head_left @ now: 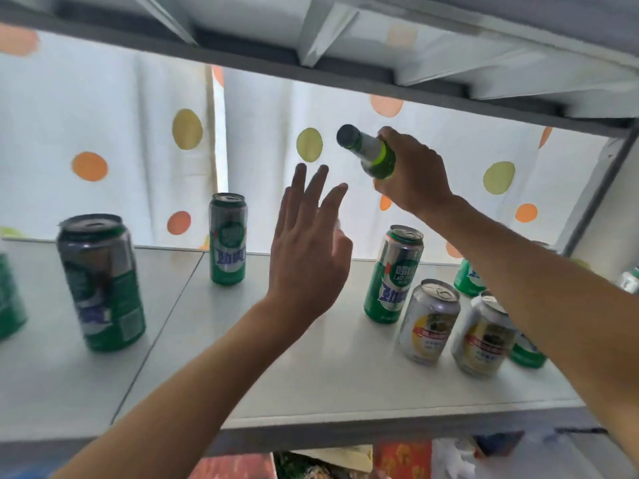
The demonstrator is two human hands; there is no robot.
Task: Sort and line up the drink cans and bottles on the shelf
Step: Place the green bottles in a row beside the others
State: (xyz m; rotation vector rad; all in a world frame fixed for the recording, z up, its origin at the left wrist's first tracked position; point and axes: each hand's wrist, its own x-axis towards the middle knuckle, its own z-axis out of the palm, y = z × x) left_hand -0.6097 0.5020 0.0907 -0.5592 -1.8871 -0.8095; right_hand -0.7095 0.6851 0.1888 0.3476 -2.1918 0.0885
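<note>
My right hand (411,174) grips a green glass bottle (368,152) by its upper body, lifted above the white shelf (311,382) and tilted with its capped neck pointing up and left. My left hand (307,250) hovers just left of and below it, fingers straight and spread, holding nothing. A tall green can (227,238) stands at the back centre and another tall green can (394,274) at centre right. Two short silver and yellow cans (428,321) (484,338) stand in front of the latter. A green can with a dark top (102,283) stands at the left.
More green cans (466,278) sit partly hidden behind my right forearm, and one (8,299) is cut off at the left edge. The upper shelf board (345,57) hangs close above the bottle. A dotted white curtain (103,133) backs the shelf. A metal post (601,188) is at the right.
</note>
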